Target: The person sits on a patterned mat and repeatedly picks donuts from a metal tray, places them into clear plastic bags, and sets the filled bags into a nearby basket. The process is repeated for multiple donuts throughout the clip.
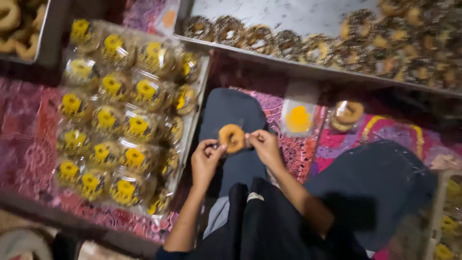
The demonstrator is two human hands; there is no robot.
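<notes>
Seated cross-legged on a patterned rug (29, 144), dark trousers nearest the camera. Over the lap, left hand (206, 159) and right hand (263, 146) brought together on one plain ring doughnut (231, 137). Each grip closed in a fingertip pinch, left at the doughnut's left edge, right at its right edge; a clear wrapper seems to sit around it, though too faint to confirm. Judged to be mid-way through bagging or closing a single piece; next move would call for a steady pinch without crushing the ring, and room on the tray for it. Just left of the hands, a tray (195, 110) filled with rows of wrapped doughnuts (115, 130) bearing yellow labels. Just beyond the right hand, a loose wrapper (298, 118) with a yellow label and another bagged doughnut (347, 114) on the rug. Farthest, a long metal tray (308, 14) lined with sprinkled doughnuts (288, 44), and a further tray of plain ones (17, 24) at top left.
</notes>
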